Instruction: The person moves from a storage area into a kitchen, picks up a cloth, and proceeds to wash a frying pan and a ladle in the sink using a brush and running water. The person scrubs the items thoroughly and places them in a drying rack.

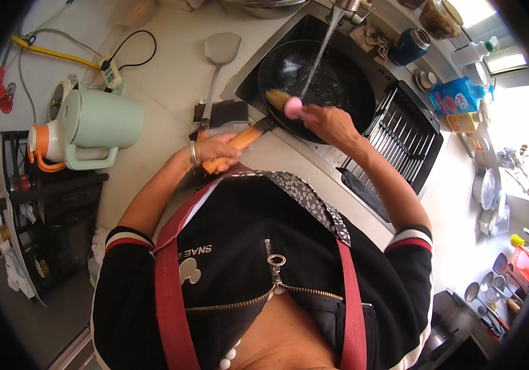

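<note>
A black wok (320, 88) sits in the sink (250, 81) beneath the tap (348, 4). A stream of water (320, 53) runs down into it, and its inside looks wet. My left hand (216, 152) is closed around the wok's wooden handle (248, 138). In my right hand (331, 124) is a pot brush with a pink handle (293, 107). Its tan bristles (276, 98) are over the near left part of the wok; whether they touch the metal I cannot tell. The grip end of the brush is hidden by my fingers.
Left of the sink, a metal wok spatula (222, 48) lies across a dark folded cloth (222, 113). A pale green jug (100, 129) stands farther left near a power strip (111, 74). On the right are a black dish rack (396, 125) and a blue bottle (456, 96).
</note>
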Motion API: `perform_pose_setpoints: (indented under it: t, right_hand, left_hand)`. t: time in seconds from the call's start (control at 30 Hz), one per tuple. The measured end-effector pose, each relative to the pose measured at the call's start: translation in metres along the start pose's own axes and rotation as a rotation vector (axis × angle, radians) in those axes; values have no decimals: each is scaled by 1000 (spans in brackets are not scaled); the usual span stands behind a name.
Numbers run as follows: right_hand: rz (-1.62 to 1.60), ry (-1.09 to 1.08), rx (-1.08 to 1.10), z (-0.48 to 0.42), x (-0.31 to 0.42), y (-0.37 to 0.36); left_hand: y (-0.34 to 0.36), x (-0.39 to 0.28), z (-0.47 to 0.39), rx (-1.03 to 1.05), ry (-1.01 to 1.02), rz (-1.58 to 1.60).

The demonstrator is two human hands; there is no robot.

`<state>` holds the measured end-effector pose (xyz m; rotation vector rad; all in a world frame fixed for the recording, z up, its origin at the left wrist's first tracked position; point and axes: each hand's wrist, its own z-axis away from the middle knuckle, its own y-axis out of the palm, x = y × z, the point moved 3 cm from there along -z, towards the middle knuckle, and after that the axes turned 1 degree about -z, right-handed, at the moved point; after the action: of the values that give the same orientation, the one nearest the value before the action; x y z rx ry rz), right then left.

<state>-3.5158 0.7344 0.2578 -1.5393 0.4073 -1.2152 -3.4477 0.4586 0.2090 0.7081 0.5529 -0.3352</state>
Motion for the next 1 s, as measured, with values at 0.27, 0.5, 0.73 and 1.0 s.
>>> perform_pose_setpoints:
  t: [0.27, 0.5, 0.73, 1.0]
  right_hand:
    - [521, 373, -68, -5, -112, -4]
    - [226, 141, 249, 44, -19, -29]
    - [218, 103, -165, 6, -58, -11]
    - [-234, 439, -142, 1, -94, -102]
  left_hand:
    - [-3, 2, -5, -76, -14, -40]
    - [14, -7, 5, -187, -44, -327]
    - [33, -17, 5, -523, -41, -905]
    - [33, -11, 11, -677, -5, -980]
